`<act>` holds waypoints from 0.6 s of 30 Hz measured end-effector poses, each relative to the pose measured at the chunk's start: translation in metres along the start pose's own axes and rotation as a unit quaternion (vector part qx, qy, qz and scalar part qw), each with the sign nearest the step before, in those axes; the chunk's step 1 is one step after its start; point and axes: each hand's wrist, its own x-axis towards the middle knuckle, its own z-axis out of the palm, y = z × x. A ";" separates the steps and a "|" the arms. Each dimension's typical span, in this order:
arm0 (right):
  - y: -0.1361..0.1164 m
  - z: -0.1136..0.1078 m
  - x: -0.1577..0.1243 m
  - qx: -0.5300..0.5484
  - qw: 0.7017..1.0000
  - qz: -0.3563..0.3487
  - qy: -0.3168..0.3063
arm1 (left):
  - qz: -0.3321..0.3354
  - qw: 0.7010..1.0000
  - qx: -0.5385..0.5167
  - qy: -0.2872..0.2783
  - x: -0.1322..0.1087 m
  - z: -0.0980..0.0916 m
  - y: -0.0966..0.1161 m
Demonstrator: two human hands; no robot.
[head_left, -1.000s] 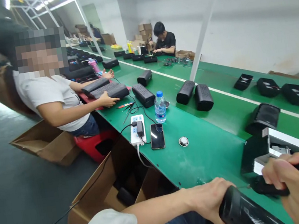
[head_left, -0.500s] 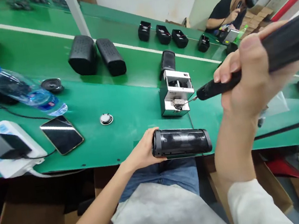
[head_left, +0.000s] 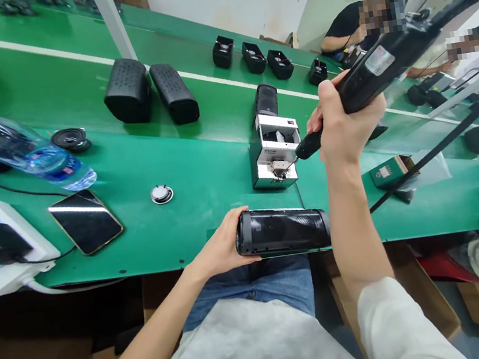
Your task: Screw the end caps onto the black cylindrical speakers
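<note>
My left hand grips the left end of a black cylindrical speaker, which lies sideways at the table's front edge. My right hand is wrapped round a black electric screwdriver, its cable running up to the right. The screwdriver's bit reaches down-left to the front outlet of a white and black screw feeder. Whether a screw sits on the bit is too small to tell. Behind the feeder stands another black speaker part.
A phone, a white power strip, a water bottle and a small round silver part lie to the left. Two black speaker shells stand behind. A green box is at right, with co-workers beyond.
My right hand with the screwdriver has come down and left, its bit now at the feeder's outlet. My left hand keeps hold of the speaker. The whole view has shifted slightly.
</note>
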 end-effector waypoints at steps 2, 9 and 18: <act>-0.004 -0.005 -0.002 -0.017 0.999 0.024 -0.016 | 0.001 1.000 0.001 0.000 0.000 0.000 0.000; -0.062 -0.014 -0.026 0.054 0.996 0.050 -0.043 | 0.011 1.000 -0.011 -0.007 -0.001 0.000 -0.001; -0.098 -0.018 -0.034 0.107 0.990 0.065 -0.059 | 0.016 1.000 -0.009 -0.005 -0.001 0.000 0.000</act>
